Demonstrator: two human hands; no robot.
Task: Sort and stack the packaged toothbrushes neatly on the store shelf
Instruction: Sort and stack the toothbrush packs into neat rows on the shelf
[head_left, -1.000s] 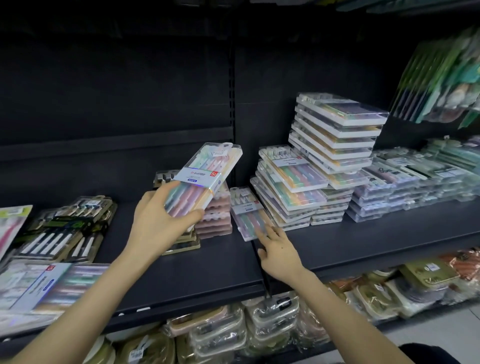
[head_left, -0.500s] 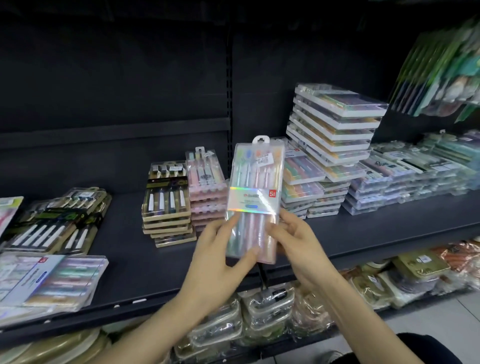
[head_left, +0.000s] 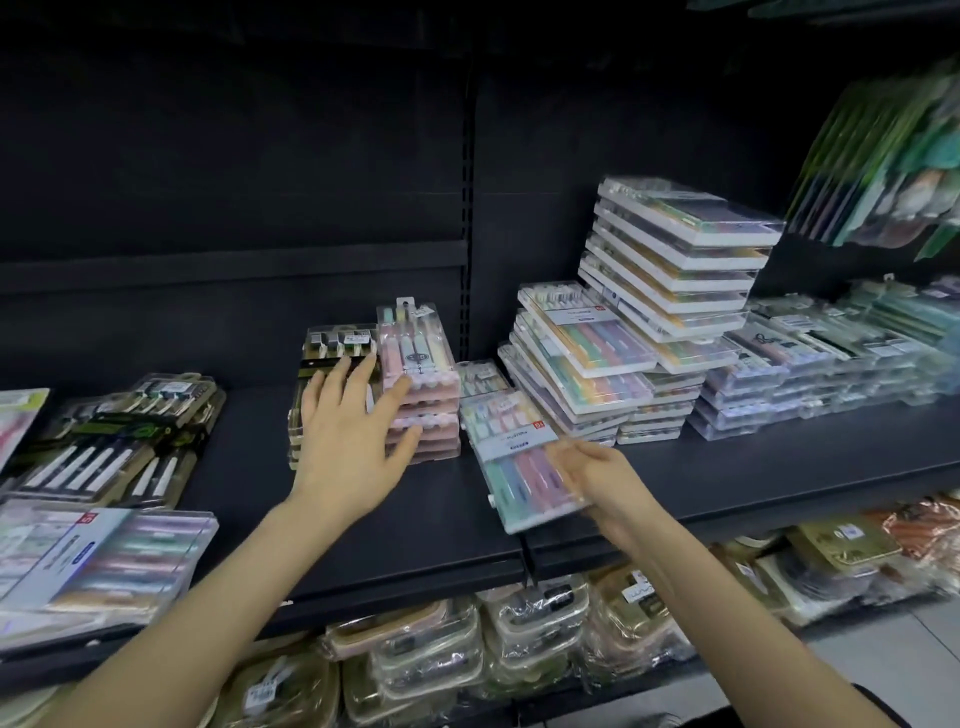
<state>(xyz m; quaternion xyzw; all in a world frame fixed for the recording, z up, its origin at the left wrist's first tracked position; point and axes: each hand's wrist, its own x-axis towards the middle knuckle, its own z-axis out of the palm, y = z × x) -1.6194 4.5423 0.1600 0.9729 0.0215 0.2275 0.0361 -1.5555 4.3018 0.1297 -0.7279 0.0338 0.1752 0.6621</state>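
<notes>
holding a clear pack of pastel toothbrushes (head_left: 514, 457) by its near right corner, the person's right hand (head_left: 602, 480) gripped it with the thumb on top. the pack lay slanted at the front of the black shelf (head_left: 441, 525), just right of a stack of pink packs (head_left: 423, 415); whether it touched the shelf could not be told. the left hand (head_left: 348, 436) was open with fingers spread, its palm over a stack of dark gold packs (head_left: 332, 345) and its index finger and thumb against the pink stack. a small pack (head_left: 480, 375) lay flat behind the held one. further right stood a leaning stack of rainbow packs (head_left: 582, 358), and a taller, tilted stack of white-edged packs (head_left: 680, 260) rested partly on it. low rows of clear packs (head_left: 789, 379) filled the shelf's right end. at far left lay a loose pile of dark packs (head_left: 119, 441) and, nearer the front, a large flat pack (head_left: 98, 561). green packs (head_left: 883, 166), blurred, hung at upper right. the shelf below held clear pouches (head_left: 431, 649).
</notes>
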